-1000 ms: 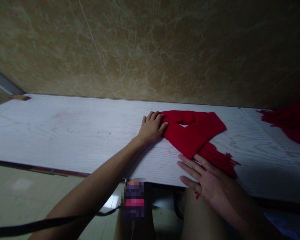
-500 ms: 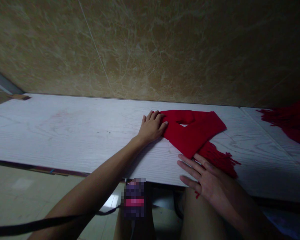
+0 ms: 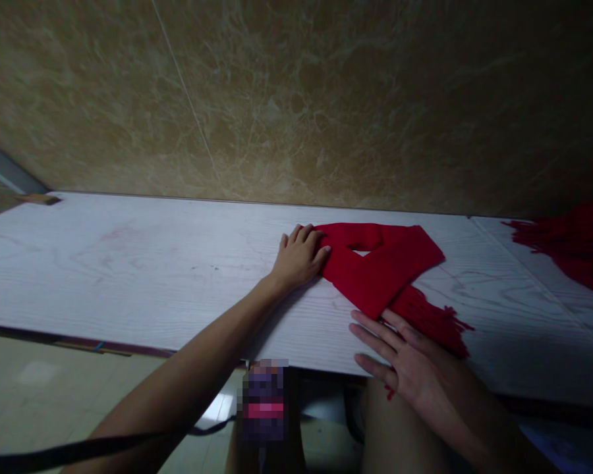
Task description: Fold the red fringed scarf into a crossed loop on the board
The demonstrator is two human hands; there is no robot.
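A red scarf [image 3: 375, 273] lies folded over itself on the white wood-grain table [image 3: 143, 263], with a small gap in the middle where the tabletop shows. Its fringe spreads toward the near right, and a few red strands hang below my right hand. My left hand [image 3: 299, 257] rests flat with fingers spread on the scarf's left end. Palm up, my right hand [image 3: 400, 355] lies at the table's front edge, fingers stretched apart. Its fingertips are by the scarf's near corner, and part of the fringe is hidden behind it.
More red fringed fabric [image 3: 568, 243] lies at the far right of the table. A marbled wall [image 3: 296, 99] rises along the back edge. A small wooden block [image 3: 39, 199] sits at the back left corner. A black strap [image 3: 103, 446] crosses my left forearm, and a blurred-out object is below the front edge.
The view has tilted slightly, so the table and scarf appear a little lower. Both hands and the scarf keep nearly the same positions relative to each other.
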